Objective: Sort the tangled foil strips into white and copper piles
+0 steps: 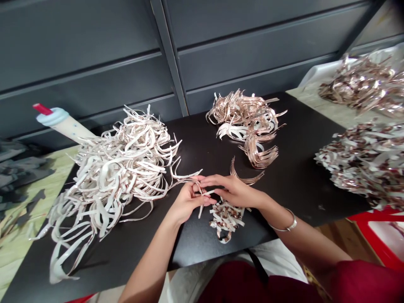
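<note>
My left hand (186, 203) holds a thin white strip (206, 193) between its fingers, low over the black table. The fingers of my right hand (232, 190) meet the same strip from the other side, pressed together. Thin strips trail leftward from my hands to a big tangled heap of white, copper-edged strips (135, 155). Just below my right hand lies a small pile of short white and copper pieces (227, 221). Several curved copper strips (249, 179) rest beyond my right wrist.
On the black table (195, 147), shiny copper strips (246, 111) are piled at the back. A white cylinder (67, 126) with a red top leans behind the left heap. More piles (366, 160) sit at right, near a red container (375, 235).
</note>
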`<move>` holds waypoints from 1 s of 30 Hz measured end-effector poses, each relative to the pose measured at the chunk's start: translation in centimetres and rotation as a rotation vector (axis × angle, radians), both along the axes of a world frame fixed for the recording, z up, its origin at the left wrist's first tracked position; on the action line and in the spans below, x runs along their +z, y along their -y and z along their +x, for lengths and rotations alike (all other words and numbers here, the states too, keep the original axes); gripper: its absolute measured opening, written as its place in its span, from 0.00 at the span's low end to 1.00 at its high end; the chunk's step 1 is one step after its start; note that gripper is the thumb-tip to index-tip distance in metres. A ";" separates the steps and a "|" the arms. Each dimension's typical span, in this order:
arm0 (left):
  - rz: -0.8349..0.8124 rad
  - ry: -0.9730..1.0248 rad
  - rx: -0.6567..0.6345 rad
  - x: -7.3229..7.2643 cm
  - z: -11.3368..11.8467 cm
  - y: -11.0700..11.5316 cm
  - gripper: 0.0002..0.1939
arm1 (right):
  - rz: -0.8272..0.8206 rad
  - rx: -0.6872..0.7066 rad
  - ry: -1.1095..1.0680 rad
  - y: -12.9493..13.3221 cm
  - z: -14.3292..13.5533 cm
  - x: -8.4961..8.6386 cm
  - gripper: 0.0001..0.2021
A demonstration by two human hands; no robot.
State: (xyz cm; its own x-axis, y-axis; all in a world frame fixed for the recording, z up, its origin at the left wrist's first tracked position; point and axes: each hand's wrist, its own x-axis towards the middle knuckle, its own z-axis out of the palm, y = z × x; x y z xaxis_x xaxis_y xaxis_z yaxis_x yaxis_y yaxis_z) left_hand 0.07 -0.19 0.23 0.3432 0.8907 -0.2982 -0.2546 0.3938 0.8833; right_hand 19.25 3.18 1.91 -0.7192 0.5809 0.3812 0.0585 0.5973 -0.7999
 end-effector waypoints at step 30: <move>-0.023 -0.076 0.013 0.9 0.1 0.1 0.21 | -0.514 -0.279 -0.432 -2.5 3.8 -0.6 0.11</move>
State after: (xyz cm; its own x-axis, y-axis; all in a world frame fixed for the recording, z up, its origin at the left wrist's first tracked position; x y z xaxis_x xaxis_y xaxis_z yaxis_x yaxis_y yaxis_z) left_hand 0.14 -0.31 1.15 0.3073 0.8874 -0.3436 -0.1922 0.4115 0.8909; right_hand 23.04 5.66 1.28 -0.3654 0.9028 0.2269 -0.2305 0.1484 -0.9617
